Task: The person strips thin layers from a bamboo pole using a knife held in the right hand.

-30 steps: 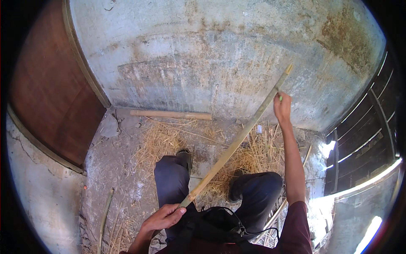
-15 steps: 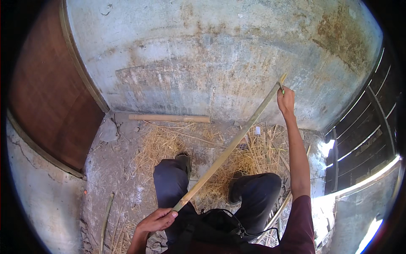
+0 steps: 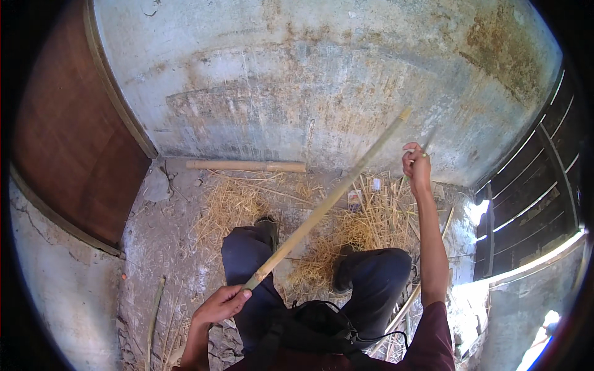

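Note:
A long, narrow bamboo strip [image 3: 328, 203] slants from low left to upper right, in front of my knees. My left hand [image 3: 218, 305] is closed on its near end, thumb on top. The strip's far end stands free in front of the wall. Just to the right of that end, my right hand [image 3: 417, 167] is raised, fingers curled around a knife [image 3: 430, 140]. Its thin grey blade points up and is smeared; a bit of green shows at the fingers. The knife is apart from the strip.
Pale straw-like shavings [image 3: 232, 210] litter the floor around my feet. A bamboo pole [image 3: 247, 166] lies along the stained wall [image 3: 278, 80]. At the left are a brown door [image 3: 74, 123] and a stick [image 3: 154, 318]; dark slats [image 3: 526, 185] stand at the right.
My right hand has come off the strip's far end and moved slightly down, turning the knife so its blade shows. The strip and my left hand have shifted slightly left.

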Demonstrator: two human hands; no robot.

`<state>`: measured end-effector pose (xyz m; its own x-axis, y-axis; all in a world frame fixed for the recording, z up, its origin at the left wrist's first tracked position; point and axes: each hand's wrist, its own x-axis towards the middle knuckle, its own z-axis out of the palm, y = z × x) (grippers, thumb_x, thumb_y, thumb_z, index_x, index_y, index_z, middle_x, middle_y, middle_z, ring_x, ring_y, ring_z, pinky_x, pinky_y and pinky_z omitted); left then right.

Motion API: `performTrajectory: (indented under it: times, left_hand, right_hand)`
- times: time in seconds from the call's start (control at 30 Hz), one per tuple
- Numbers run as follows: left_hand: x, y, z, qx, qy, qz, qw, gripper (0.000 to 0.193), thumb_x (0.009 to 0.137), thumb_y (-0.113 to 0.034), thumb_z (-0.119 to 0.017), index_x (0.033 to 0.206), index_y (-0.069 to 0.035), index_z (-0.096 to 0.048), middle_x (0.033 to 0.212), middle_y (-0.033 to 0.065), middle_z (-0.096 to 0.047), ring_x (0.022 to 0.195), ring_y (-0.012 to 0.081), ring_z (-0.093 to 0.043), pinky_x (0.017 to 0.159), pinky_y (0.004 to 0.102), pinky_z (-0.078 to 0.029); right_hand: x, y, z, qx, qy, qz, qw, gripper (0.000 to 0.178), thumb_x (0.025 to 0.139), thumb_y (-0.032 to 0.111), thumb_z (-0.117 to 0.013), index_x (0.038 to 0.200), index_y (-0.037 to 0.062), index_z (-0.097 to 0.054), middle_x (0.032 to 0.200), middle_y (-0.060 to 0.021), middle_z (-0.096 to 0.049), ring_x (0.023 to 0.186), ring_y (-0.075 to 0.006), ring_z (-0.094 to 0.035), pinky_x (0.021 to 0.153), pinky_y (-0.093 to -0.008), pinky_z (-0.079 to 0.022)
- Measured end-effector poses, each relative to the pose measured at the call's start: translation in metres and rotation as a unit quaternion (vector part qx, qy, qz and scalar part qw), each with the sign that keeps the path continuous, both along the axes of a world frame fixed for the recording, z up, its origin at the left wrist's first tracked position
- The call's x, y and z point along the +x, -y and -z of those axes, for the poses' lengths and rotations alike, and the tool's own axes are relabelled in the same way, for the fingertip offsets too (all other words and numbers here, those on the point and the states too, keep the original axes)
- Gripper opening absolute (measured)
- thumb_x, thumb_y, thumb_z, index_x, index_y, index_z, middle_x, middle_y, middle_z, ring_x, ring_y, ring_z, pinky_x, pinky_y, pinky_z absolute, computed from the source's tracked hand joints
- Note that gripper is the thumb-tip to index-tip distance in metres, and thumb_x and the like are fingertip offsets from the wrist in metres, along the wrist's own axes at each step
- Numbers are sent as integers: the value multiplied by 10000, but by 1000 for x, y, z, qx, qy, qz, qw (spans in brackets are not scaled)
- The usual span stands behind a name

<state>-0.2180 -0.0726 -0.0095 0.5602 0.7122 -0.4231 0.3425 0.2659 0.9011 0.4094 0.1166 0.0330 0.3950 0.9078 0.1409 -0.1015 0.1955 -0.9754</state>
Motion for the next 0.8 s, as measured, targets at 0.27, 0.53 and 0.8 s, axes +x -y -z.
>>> performTrajectory:
  times: [0.27, 0.53, 0.8]
  left_hand:
    - [-6, -6, -3, 52, -55, -57, 995, 425, 1155, -377, -613, 843, -92, -565, 655, -62, -495, 570, 46, -448, 511, 282, -363]
    - [-1, -12, -16, 140, -94, -66, 983, 371, 1123, -319, -677, 874, -52, -613, 637, -31, -528, 597, 61, -489, 545, 311, -406]
    - [21, -23, -35, 289, -187, -85, 935, 355, 1028, -310, -789, 872, -21, -653, 596, 145, -544, 517, 250, -556, 547, 409, -442]
  right_hand:
    - [41, 54, 24, -229, 521, 121, 814, 362, 991, 334, -660, 1144, 42, -810, 998, -268, -784, 1020, -449, -761, 919, -514, -580]
    - [11, 86, -10, -117, 406, 187, 887, 262, 1027, 271, -695, 1061, 15, -739, 700, -150, -670, 581, -212, -647, 651, -400, -519]
    - [45, 130, 0, -237, 339, -60, 909, 294, 1026, 300, -722, 904, 36, -764, 696, -74, -684, 632, -145, -628, 669, -345, -500]
